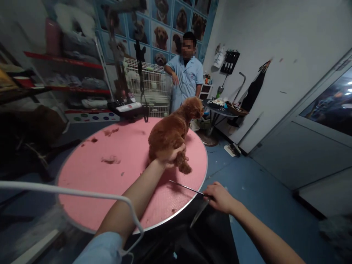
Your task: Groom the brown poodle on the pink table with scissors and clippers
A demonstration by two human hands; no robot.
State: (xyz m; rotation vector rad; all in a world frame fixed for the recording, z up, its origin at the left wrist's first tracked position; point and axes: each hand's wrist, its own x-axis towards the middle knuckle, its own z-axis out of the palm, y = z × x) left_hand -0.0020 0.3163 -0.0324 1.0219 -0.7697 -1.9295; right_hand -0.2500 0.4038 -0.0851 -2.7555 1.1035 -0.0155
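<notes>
A curly brown dog [167, 134] is on a round pink table [90, 183], its head turned to the right. My left hand [172, 157] is closed around one of the dog's legs [181, 161], lifting the paw off the tabletop. In my right hand [218, 197] is a pair of scissors [187, 187], held at the table's near right edge. The scissor blades are spread apart, one pointing left toward the raised paw, the other slanting down over dark cloth. They do not touch the dog.
Tufts of cut hair [110, 160] lie on the pink top. A white cable [82, 193] crosses in front of my left arm. Behind the table stands a person in a light blue coat [183, 75], beside a white wire cage [154, 84]. A small dark table [220, 109] holds items at the right.
</notes>
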